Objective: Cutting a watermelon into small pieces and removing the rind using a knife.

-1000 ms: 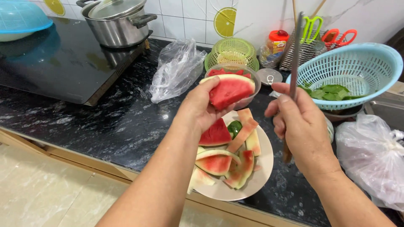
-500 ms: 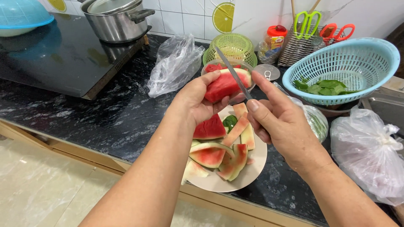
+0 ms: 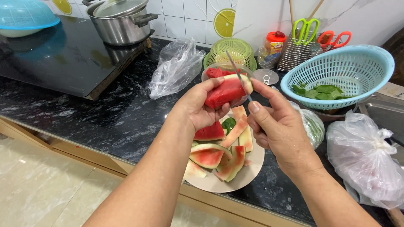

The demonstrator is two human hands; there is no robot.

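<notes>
Left hand [image 3: 202, 107] cups the melon [image 3: 227, 90]; right hand [image 3: 280, 126] grips the knife [image 3: 237, 75], blade seemingly at the rind. A slip on wet flesh could nick the left thumb.

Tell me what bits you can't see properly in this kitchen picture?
- Knife handle: head view, buried inside the right hand.
- Far side of the watermelon piece: covered by the left hand.
- Pot contents: lid on, top cut off by the edge.
- White bag contents: plastic too cloudy.
</notes>
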